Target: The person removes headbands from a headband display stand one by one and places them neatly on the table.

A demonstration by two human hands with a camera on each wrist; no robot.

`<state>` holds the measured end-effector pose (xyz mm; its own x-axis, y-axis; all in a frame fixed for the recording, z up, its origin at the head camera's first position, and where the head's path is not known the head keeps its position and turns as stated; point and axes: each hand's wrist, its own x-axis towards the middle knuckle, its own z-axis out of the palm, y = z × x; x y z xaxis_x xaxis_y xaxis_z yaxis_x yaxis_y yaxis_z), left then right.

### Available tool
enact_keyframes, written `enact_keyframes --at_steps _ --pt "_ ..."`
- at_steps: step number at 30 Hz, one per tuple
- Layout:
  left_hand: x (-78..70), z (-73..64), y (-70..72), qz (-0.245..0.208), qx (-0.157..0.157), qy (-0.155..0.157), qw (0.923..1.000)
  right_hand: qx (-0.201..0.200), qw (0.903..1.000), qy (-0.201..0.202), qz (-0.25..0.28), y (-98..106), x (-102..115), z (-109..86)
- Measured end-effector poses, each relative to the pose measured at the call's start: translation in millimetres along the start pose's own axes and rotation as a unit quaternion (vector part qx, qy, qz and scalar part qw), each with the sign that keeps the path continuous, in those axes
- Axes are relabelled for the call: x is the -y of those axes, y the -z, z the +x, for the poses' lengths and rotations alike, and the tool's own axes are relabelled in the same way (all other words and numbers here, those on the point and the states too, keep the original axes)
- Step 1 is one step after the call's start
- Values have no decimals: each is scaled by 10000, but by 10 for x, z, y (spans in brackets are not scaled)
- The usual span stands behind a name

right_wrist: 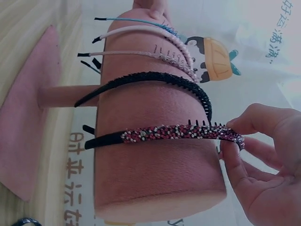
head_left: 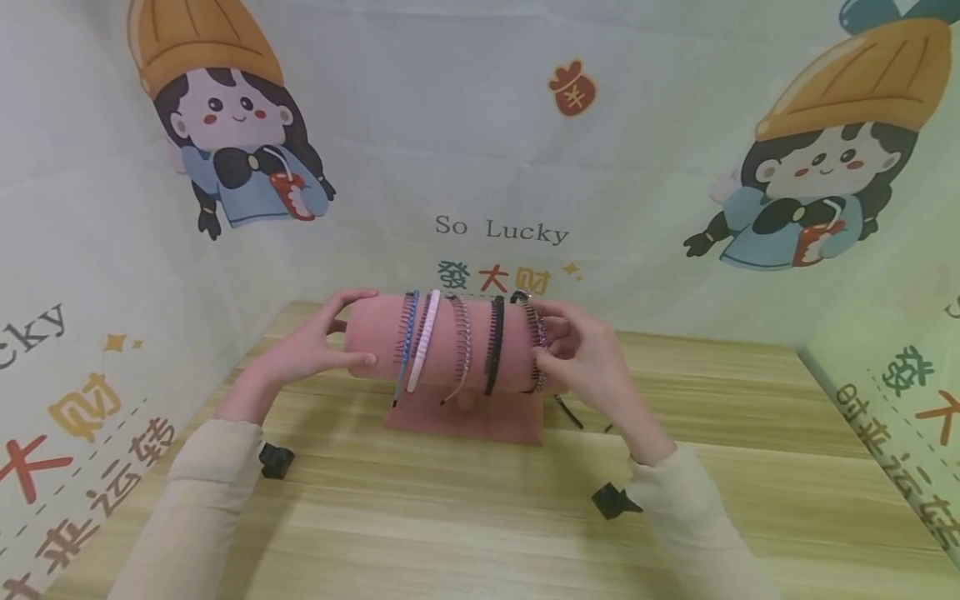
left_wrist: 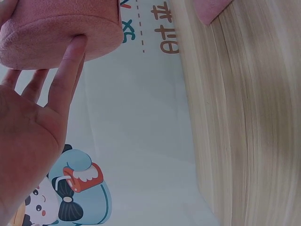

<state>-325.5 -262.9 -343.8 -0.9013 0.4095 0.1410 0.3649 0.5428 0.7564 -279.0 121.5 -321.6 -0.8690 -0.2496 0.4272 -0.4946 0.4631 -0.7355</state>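
A pink plush headband stand [head_left: 442, 417] has a horizontal roll [right_wrist: 155, 174] on a post and flat base. My left hand [head_left: 307, 342] holds the roll's left end, with the thumb at the front and the fingers at the back; in the left wrist view the fingers [left_wrist: 66, 70] touch its end. With my right hand [head_left: 588, 354] I pinch a headband covered in red, white and black beads [right_wrist: 174, 133] near the roll's right end. Beside it sit a black headband [right_wrist: 146, 79], a pale pink beaded headband [right_wrist: 174, 57], a white headband [head_left: 425, 342] and a blue headband [head_left: 407, 350].
The stand is on a wooden table [head_left: 420, 517]. Dark thin pieces [head_left: 567, 412] lie behind its right side, partly hidden. Printed cloth [head_left: 375, 125] encloses the back and sides. Small black devices [head_left: 276, 460] show at both wrists.
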Motion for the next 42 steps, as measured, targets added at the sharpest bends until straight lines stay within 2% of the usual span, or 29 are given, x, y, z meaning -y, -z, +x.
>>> enact_keyframes --at_steps 5,16,20,25,31,37,42 --pt "-9 -6 -1 -16 5 25 10000 79 9997 -235 -68 42 34 9" --pt "-23 -15 -14 -21 10 29 10000 215 9997 -100 -98 169 56 32" --pt "-8 -14 -15 -30 -6 24 10000 455 9986 -251 13 255 105 37" --pt "7 -6 -11 -8 -20 -23 10000 650 9972 -179 -321 339 150 44" --pt "-18 -7 -14 11 10 39 10000 624 9961 -5 -629 394 151 47" --pt "-22 -11 -15 -12 -5 21 10000 538 9978 84 -376 415 155 68" --pt "-17 -12 -11 -17 -21 35 10000 144 9995 240 -134 415 204 71"
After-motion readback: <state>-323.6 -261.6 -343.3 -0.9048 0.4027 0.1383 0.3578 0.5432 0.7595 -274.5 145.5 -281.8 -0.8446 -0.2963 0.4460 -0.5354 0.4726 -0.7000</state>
